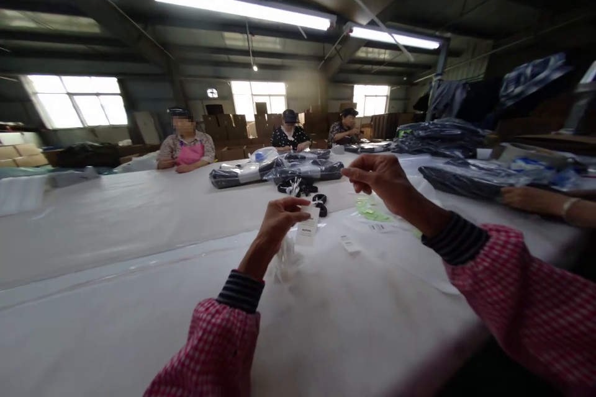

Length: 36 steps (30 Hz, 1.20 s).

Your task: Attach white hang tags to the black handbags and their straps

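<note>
Between the thumb and fingers of my left hand (282,221) hangs a white printed hang tag (308,227). My right hand (378,178) is raised to the right of it, thumb and fingertips pinched together; whatever they hold, if anything, is too small to make out. Just behind the tag lies a coiled black strap (320,203). Farther back, more black straps (298,187) lie in a bunch with white strings. Below my left hand is a bundle of white strings (285,259). Pale green labels (372,209) and a white label (349,244) rest on the table near my right hand.
Plastic-wrapped dark garments (242,173) lie across the white-covered table (116,229), with a taller pile (437,136) at the back right. Another person's hand (531,200) touches a wrapped garment (460,178) on the right. Several people sit along the far side.
</note>
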Available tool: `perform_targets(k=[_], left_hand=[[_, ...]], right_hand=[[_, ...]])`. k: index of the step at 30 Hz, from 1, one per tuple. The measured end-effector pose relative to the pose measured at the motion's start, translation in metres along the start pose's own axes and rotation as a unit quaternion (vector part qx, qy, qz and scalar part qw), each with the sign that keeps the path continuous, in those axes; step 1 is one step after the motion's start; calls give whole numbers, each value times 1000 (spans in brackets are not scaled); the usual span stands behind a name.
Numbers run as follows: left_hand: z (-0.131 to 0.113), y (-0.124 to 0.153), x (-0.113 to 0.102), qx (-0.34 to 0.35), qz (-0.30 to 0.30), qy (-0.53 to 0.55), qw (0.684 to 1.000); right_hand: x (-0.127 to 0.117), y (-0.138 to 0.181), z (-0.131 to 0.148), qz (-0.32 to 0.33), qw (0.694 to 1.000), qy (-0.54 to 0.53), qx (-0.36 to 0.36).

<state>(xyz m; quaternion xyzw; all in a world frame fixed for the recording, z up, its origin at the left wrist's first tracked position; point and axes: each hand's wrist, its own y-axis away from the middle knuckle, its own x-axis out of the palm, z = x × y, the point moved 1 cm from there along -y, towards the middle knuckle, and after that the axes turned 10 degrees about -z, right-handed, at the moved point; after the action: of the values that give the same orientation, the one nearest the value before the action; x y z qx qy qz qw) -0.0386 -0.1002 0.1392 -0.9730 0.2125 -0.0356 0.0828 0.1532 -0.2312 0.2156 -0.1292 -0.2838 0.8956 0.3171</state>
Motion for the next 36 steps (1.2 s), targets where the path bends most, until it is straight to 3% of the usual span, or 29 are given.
perform_targets(k=[3, 6, 9, 11, 15, 19, 23, 27, 32, 36], left_hand=[[-6, -1, -6, 16, -5, -43, 999], [-20, 3, -21, 46, -32, -78, 995], [-38, 12, -30, 63, -34, -52, 996], [-46, 16, -27, 57, -7, -12, 998], [-47, 19, -9, 13, 45, 44, 998], [-39, 20, 2, -25, 106, 74, 991], [-36, 22, 6, -12, 145, 72, 987], [-39, 23, 7, 28, 158, -16, 987], [-40, 17, 5, 49, 119, -143, 981], [-40, 15, 7, 65, 91, -196, 974]], right_hand=[[-5, -7, 7, 25, 999, 8, -27], [-1, -7, 17, 119, 992, 16, -27], [13, -3, 25, 216, 975, 21, -41], [25, -2, 24, 244, 968, 19, -59], [44, -6, 5, 251, 963, -6, -95], [47, -11, -14, 254, 960, -32, -111], [43, -11, -20, 257, 963, -38, -68], [40, 2, -22, 250, 967, -54, 3], [7, 41, -48, 202, 976, -52, 66], [-65, 70, -73, 212, 969, 95, 86]])
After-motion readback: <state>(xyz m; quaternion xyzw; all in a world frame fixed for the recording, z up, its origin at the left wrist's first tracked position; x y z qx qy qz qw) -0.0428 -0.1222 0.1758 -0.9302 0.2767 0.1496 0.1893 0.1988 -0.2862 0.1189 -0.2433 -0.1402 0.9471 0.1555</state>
